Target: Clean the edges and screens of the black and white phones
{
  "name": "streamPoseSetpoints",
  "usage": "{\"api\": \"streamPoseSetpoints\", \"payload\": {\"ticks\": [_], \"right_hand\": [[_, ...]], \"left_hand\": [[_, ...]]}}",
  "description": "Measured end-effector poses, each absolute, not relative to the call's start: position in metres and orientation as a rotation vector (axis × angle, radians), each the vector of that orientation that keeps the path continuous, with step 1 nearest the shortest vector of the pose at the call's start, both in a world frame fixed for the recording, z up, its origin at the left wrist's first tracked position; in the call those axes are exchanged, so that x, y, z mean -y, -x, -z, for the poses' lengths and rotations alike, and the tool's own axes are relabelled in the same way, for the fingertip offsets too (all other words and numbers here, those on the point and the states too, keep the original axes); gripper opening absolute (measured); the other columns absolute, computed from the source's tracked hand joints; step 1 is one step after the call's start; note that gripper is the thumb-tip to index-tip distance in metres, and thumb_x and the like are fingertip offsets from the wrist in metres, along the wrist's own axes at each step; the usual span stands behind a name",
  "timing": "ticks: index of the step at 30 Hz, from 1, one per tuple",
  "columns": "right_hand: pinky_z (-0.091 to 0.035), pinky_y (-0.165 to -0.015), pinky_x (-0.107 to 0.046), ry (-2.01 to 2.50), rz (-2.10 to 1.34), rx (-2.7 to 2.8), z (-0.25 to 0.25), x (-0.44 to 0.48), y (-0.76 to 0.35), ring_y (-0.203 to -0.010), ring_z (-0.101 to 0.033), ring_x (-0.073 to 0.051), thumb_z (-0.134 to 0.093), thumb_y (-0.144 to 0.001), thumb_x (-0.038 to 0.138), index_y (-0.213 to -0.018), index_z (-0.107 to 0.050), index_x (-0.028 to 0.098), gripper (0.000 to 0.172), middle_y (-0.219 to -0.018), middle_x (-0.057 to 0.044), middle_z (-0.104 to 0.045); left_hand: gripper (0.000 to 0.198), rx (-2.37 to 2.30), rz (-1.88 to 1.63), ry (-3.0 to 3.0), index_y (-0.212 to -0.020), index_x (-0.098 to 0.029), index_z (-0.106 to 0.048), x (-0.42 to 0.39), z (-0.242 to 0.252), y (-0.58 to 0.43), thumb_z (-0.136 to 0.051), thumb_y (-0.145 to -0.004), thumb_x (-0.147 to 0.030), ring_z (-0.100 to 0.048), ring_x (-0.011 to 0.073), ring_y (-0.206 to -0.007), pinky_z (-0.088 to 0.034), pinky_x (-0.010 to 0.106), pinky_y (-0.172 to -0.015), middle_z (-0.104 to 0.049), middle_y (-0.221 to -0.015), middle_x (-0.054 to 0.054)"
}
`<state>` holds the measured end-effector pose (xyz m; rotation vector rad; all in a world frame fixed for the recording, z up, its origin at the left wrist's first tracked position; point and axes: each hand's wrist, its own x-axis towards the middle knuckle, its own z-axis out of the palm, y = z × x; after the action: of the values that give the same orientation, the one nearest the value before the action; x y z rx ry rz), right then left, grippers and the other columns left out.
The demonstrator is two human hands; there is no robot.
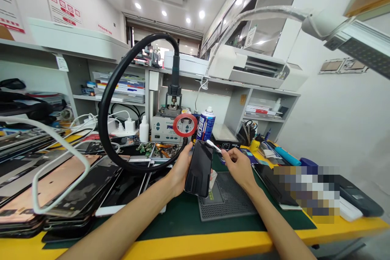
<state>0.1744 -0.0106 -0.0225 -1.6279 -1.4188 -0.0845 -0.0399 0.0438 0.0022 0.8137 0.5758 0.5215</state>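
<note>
My left hand (179,170) grips a black smartphone (199,169) by its left edge, tilted with the dark screen facing me. A crumpled white tissue (213,179) shows at the phone's lower right edge, beside the left fingertips. Between thumb and fingers, my right hand (239,166) pinches a white cotton swab (215,146). The swab's white tip is at the phone's top right corner; whether it touches cannot be made out. Below both hands lies a grey perforated mat (231,203) on a dark green work mat (170,227).
Stacked phone screens (79,187) fill the left side, with a white cable (61,134) looping over them. A black hose (105,101) arcs from a soldering station (164,128). Behind the phone stands a blue spray can (206,124). Another dark phone (274,183) lies at right.
</note>
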Motion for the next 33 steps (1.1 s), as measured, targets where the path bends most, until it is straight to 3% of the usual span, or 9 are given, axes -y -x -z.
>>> {"api": "streamPoseSetpoints", "payload": {"ticks": [15, 23, 33], "right_hand": [[-0.032, -0.056, -0.028, 1.559, -0.011, 1.579, 0.024, 0.012, -0.172, -0.057, -0.049, -0.015, -0.054, -0.092, 0.051, -0.07, -0.047, 0.021, 0.038, -0.061, 0.001, -0.054], [-0.027, -0.052, -0.028, 1.499, -0.115, 1.747, 0.023, 0.016, -0.165, -0.053, -0.042, -0.014, -0.053, -0.093, 0.048, -0.07, -0.047, 0.021, 0.036, -0.058, 0.002, -0.047], [-0.029, -0.054, -0.028, 1.445, -0.255, 1.891, 0.024, 0.021, -0.158, -0.058, -0.046, -0.015, -0.055, -0.093, 0.044, -0.071, -0.05, 0.02, 0.033, -0.064, 0.0, -0.052]], "left_hand": [[0.067, -0.569, -0.605, -0.783, -0.101, -0.013, -0.068, -0.051, -0.005, 0.041, -0.04, -0.088, -0.072, -0.072, 0.0304, -0.075, -0.059, 0.041, -0.068, -0.074, -0.085, 0.015], [0.064, -0.609, -0.704, -0.762, -0.104, -0.015, -0.067, -0.059, -0.001, 0.043, -0.044, -0.087, -0.072, -0.072, 0.0282, -0.073, -0.059, 0.037, -0.065, -0.075, -0.085, 0.012], [0.067, -0.589, -0.793, -0.731, -0.096, -0.01, -0.07, -0.06, -0.018, 0.05, -0.031, -0.094, -0.065, -0.071, 0.0276, -0.07, -0.059, 0.037, -0.066, -0.073, -0.079, 0.014]]}}
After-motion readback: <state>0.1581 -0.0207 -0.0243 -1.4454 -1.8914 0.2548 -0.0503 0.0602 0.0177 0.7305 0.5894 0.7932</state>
